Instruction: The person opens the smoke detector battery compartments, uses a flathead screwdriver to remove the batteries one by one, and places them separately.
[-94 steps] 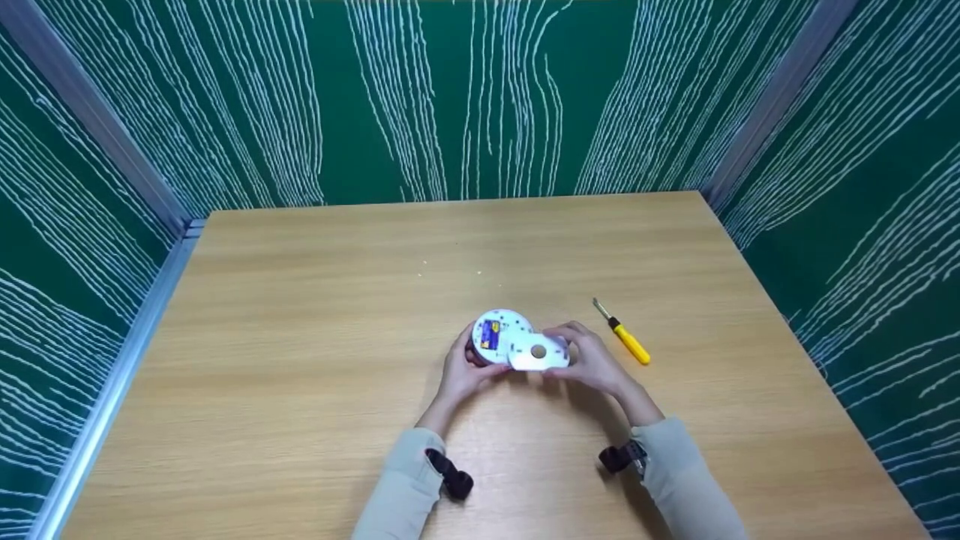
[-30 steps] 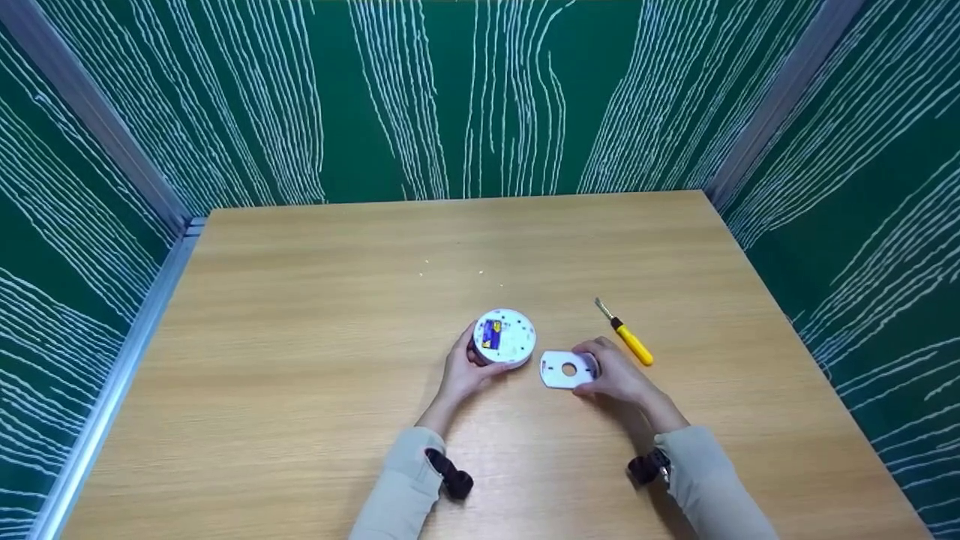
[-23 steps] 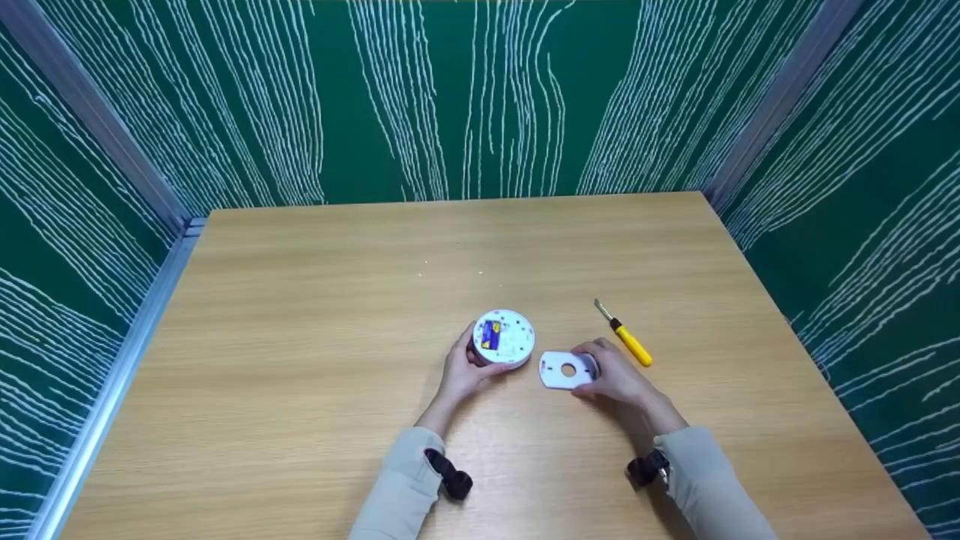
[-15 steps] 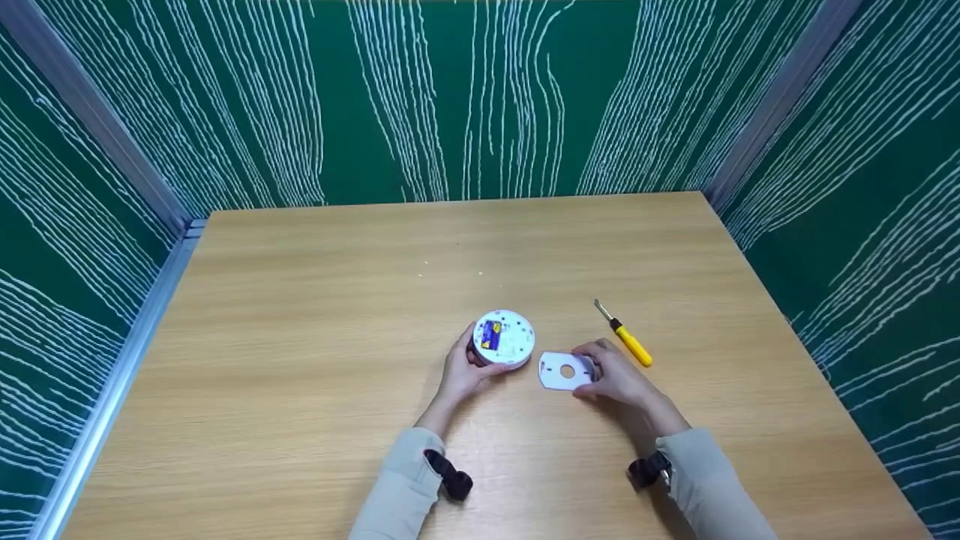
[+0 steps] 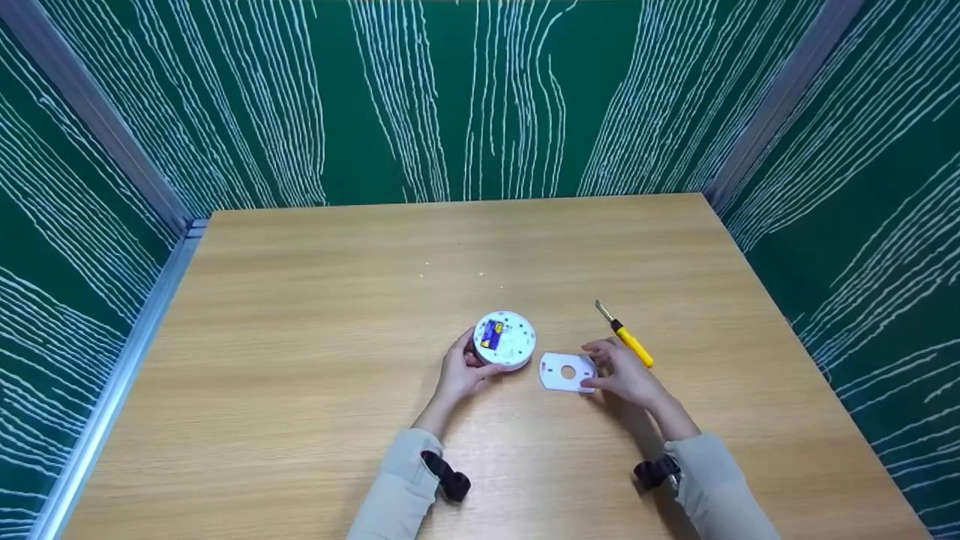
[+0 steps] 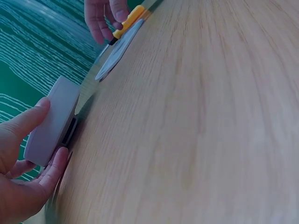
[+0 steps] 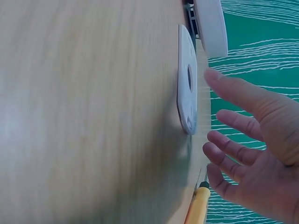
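Note:
My left hand (image 5: 459,373) grips a round white smoke alarm (image 5: 517,346) by its side, thumb on the near rim. Its back faces up, with a blue and yellow battery (image 5: 491,335) set in it. In the left wrist view the alarm (image 6: 52,122) is tilted, held just over the table. A white mounting plate (image 5: 556,379) with a round hole lies flat to its right. Over the plate's right end hovers my right hand (image 5: 628,377), fingers spread and loosely bent. The right wrist view shows those fingers apart from the plate (image 7: 186,93), holding nothing.
A yellow-handled screwdriver (image 5: 634,343) lies behind my right hand, tip pointing away. Several tiny white bits (image 5: 481,274) are scattered farther back on the wooden table (image 5: 300,337). Green walls (image 5: 375,112) with white lines enclose the table's back and sides.
The right hand has drawn the plate away from the alarm to the right, set it on the table and let go. The left hand keeps its hold, almost still.

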`<state>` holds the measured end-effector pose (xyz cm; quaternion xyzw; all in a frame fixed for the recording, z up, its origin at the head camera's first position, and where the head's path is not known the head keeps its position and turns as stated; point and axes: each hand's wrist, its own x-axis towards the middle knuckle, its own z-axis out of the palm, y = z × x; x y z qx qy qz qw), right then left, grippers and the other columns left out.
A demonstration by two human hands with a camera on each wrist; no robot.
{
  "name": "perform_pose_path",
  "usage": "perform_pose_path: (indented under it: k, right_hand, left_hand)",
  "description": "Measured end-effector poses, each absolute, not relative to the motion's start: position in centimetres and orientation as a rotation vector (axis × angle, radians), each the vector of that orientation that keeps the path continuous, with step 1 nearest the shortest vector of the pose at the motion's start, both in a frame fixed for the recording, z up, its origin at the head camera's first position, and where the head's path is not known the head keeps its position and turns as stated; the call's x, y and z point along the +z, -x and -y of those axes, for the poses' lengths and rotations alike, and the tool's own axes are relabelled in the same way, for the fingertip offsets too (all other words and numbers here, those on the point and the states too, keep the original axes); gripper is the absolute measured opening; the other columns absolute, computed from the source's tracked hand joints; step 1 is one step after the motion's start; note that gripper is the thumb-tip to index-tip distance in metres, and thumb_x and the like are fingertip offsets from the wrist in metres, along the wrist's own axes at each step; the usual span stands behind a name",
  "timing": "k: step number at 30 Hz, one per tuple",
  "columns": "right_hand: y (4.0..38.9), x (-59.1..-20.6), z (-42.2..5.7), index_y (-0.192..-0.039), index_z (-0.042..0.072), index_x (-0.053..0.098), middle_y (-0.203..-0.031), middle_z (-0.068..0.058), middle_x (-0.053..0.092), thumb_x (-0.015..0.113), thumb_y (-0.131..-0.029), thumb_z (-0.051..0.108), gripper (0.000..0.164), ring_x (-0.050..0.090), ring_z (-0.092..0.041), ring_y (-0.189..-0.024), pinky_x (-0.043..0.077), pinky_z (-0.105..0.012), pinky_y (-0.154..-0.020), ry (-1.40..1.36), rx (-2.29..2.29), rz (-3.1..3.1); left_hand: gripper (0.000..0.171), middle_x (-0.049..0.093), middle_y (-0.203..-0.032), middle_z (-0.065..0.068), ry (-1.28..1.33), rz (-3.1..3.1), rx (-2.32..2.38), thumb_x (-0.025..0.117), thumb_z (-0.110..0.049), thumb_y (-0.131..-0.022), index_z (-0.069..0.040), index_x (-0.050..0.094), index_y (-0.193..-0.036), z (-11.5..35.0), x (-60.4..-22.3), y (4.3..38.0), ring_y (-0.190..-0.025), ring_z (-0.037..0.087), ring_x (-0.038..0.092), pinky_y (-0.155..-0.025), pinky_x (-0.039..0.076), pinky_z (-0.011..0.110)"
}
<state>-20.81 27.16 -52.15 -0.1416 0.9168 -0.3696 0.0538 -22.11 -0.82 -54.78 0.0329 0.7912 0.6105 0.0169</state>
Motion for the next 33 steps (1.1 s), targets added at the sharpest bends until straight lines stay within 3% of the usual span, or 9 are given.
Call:
perform_pose_path:
  k: [10,17,20,23,33]
  right_hand:
    - [20.8,-52.2,-28.3,-0.107,-0.006,0.056,-0.101,-0.022,0.055,0.072,-0.072,0.007,0.041,0.053,-0.034,-0.088,0.048,-0.045,-0.076,0.333,-1.172,-2.93]
    - [20.8,-51.9,-28.9,-0.108,-0.007,0.055,-0.103,-0.023,0.054,0.069,-0.075,0.007,0.039,0.051,-0.035,-0.091,0.048,-0.045,-0.078,0.227,-1.144,-2.934]
    - [20.9,-51.9,-29.2,-0.108,-0.008,0.054,-0.103,-0.024,0.053,0.068,-0.076,0.006,0.038,0.051,-0.036,-0.091,0.048,-0.046,-0.078,0.191,-1.145,-2.95]
    - [21.0,-51.8,-29.5,-0.109,-0.008,0.053,-0.103,-0.025,0.053,0.066,-0.078,0.006,0.036,0.051,-0.036,-0.091,0.047,-0.046,-0.078,0.142,-1.154,-2.961]
    - [21.3,-51.7,-30.5,-0.112,-0.006,0.052,-0.104,-0.024,0.053,0.062,-0.081,0.008,0.035,0.05,-0.035,-0.093,0.046,-0.045,-0.082,-0.025,-1.183,-2.969]
  left_hand:
    - [0.074,0.053,-0.095,0.017,-0.135,-2.294,2.034,0.075,0.001,-0.065,0.008,0.037,-0.128,1.4,-54.9,22.1,-0.068,0.017,0.055,-0.056,0.056,0.029]
    - [0.066,0.052,-0.099,0.023,-0.086,-2.218,2.068,0.072,0.003,-0.069,0.013,0.038,-0.124,1.8,-53.8,21.5,-0.074,0.029,0.057,-0.062,0.056,0.036]
    - [0.067,0.055,-0.095,0.015,-0.137,-2.193,2.126,0.076,-0.008,-0.067,0.007,0.043,-0.124,2.1,-56.9,22.8,-0.069,0.021,0.058,-0.057,0.056,0.03]
    - [0.063,0.055,-0.095,0.014,-0.115,-2.184,2.129,0.076,-0.01,-0.069,0.005,0.046,-0.122,2.3,-57.1,22.9,-0.07,0.02,0.059,-0.058,0.056,0.029]
    - [0.047,0.05,-0.1,0.03,-0.054,-2.174,2.107,0.062,0.006,-0.078,0.019,0.041,-0.118,2.6,-52.1,20.7,-0.072,0.02,0.057,-0.067,0.055,0.04]
